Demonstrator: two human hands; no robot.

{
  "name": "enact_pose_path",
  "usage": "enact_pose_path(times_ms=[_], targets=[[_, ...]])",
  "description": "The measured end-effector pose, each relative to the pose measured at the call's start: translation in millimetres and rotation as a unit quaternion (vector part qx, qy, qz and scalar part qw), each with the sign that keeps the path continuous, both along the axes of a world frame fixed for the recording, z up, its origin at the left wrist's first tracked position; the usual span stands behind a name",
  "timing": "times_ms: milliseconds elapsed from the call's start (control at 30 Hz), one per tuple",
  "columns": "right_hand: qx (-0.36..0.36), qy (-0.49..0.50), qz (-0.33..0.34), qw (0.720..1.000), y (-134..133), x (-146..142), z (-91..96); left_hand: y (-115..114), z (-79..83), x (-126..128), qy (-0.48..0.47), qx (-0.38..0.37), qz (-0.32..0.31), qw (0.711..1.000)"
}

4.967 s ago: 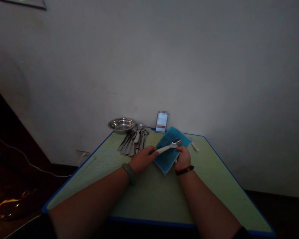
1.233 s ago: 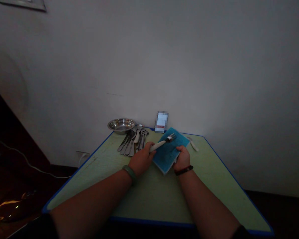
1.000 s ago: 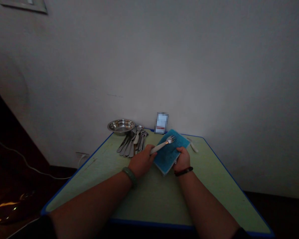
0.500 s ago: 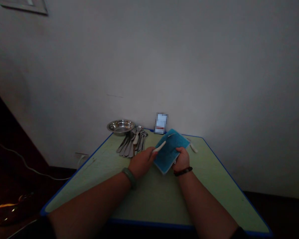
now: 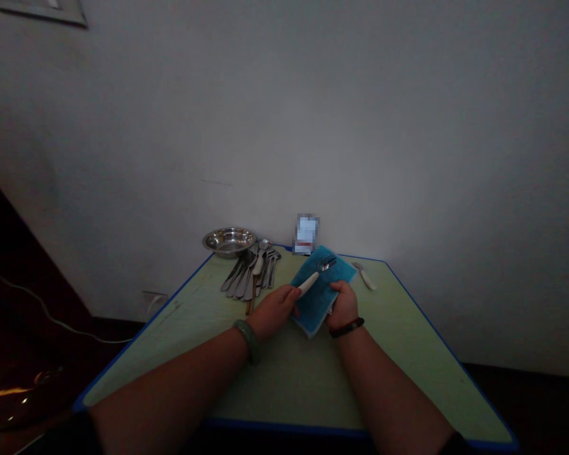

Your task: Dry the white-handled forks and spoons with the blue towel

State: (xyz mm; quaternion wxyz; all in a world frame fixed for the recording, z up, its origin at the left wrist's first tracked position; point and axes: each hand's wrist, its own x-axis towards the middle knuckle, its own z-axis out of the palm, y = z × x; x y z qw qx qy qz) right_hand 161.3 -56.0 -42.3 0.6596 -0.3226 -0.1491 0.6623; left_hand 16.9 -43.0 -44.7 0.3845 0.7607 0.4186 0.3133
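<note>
Your left hand (image 5: 275,309), fingers curled, gripped a white-handled fork (image 5: 308,285) on the blue cloth (image 5: 315,304) clasped by your right hand (image 5: 344,305), while the other fanned cutlery (image 5: 251,278) lay apart, near a steel bowl (image 5: 228,241).

Blurred card at wall (image 5: 306,234), frame cut off above (image 5: 40,5), forearms (image 5: 171,392) cut off below, cloth (image 5: 315,309) partly under hands (image 5: 344,306)

On the table (image 5: 289,385), the cloth (image 5: 313,309) lies near the back edge, and a fork (image 5: 323,265) is over this cloth. At the back left corner is a metal bowl (image 5: 229,242), and in front of it lies a pile of cutlery (image 5: 249,276). Right of the cloth lies one utensil (image 5: 364,276). Behind the cloth, by the wall (image 5: 284,126), stands a blurred small object (image 5: 306,234).
</note>
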Motion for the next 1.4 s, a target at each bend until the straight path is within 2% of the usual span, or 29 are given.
enact_pose_path(times_ms=[133, 267, 433, 600, 733, 867, 1133, 1267, 1400], targets=[[0.011, -0.003, 0.002, 1.000, 0.8, 0.7, -2.8, 2.8, -1.5, -0.1, -0.021, -0.045, 0.005, 0.999], [0.000, 0.003, 0.000, 1.000, 2.4, 1.9, -4.4, 4.3, -6.6, 2.1, -0.092, -0.076, -0.013, 0.993], [-0.009, -0.014, -0.002, 1.000, 2.6, 2.0, -4.5, 4.8, -9.1, 3.3, -0.108, -0.109, -0.040, 0.987], [0.001, -0.025, 0.012, 1.000, 0.5, 1.5, -3.8, 3.2, -8.2, 2.5, -0.110, -0.091, -0.056, 0.988], [-0.012, -0.012, -0.014, 1.000, 1.7, 2.4, -3.3, 3.4, -8.7, 0.6, -0.090, -0.078, -0.055, 0.991], [0.006, 0.000, -0.048, 0.999, 3.8, 5.5, -3.5, 3.6, -7.1, -1.3, -0.073, -0.077, -0.049, 0.993], [0.011, 0.024, -0.065, 0.998, 6.0, 12.1, -4.4, 2.3, -3.7, -3.5, -0.026, -0.104, -0.042, 0.993], [0.015, 0.016, -0.097, 0.995, 4.3, 12.1, -0.5, 5.3, -2.9, -5.9, -0.007, -0.090, -0.022, 0.996], [0.028, 0.023, -0.099, 0.994, 4.0, 11.8, 1.3, 6.1, -2.5, -6.8, -0.015, -0.064, -0.011, 0.998]])
